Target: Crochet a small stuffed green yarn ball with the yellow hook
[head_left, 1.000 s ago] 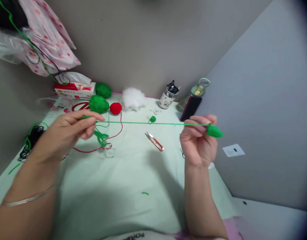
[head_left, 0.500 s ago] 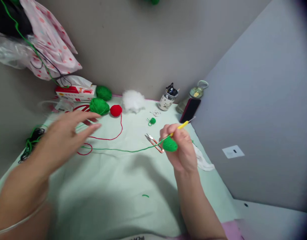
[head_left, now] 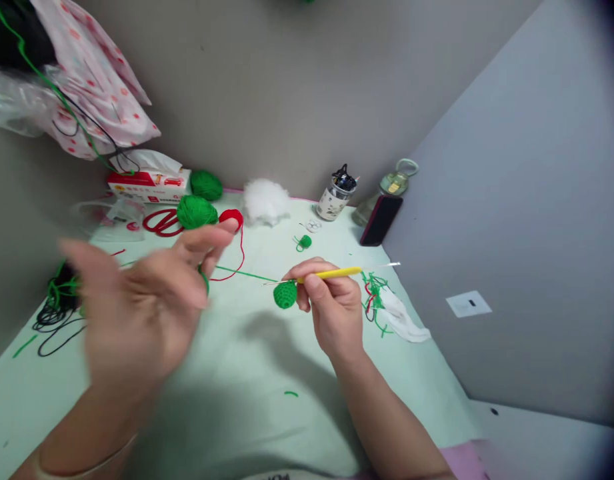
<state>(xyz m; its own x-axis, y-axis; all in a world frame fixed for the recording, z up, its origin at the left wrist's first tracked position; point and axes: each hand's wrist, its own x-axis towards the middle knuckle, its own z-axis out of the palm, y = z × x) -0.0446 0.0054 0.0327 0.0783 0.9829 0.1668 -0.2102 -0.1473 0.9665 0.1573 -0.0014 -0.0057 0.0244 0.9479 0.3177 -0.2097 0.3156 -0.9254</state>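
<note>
My right hand [head_left: 331, 303] is closed on a yellow-handled crochet hook [head_left: 331, 273] that lies level, its metal tip pointing left. A small green crocheted piece [head_left: 285, 294] hangs at the hook's tip, just left of my fingers. A green yarn strand [head_left: 244, 274] runs from it leftward to my left hand [head_left: 147, 307]. That hand is raised palm toward me, fingers spread and blurred by motion, with the strand passing over its forefinger.
At the back lie two green yarn balls [head_left: 197, 211], a red yarn ball [head_left: 231, 217], white stuffing [head_left: 265, 199], a tissue box [head_left: 149, 185], a jar [head_left: 335, 198], a bottle [head_left: 393, 183] and a dark phone [head_left: 381, 219]. Black cord [head_left: 54, 317] sits left, yarn scraps [head_left: 374, 300] right.
My right hand has moved left and lower with the hook and green piece, covering the snips. My left hand has lifted off the table and turned palm up, catching the strand.
</note>
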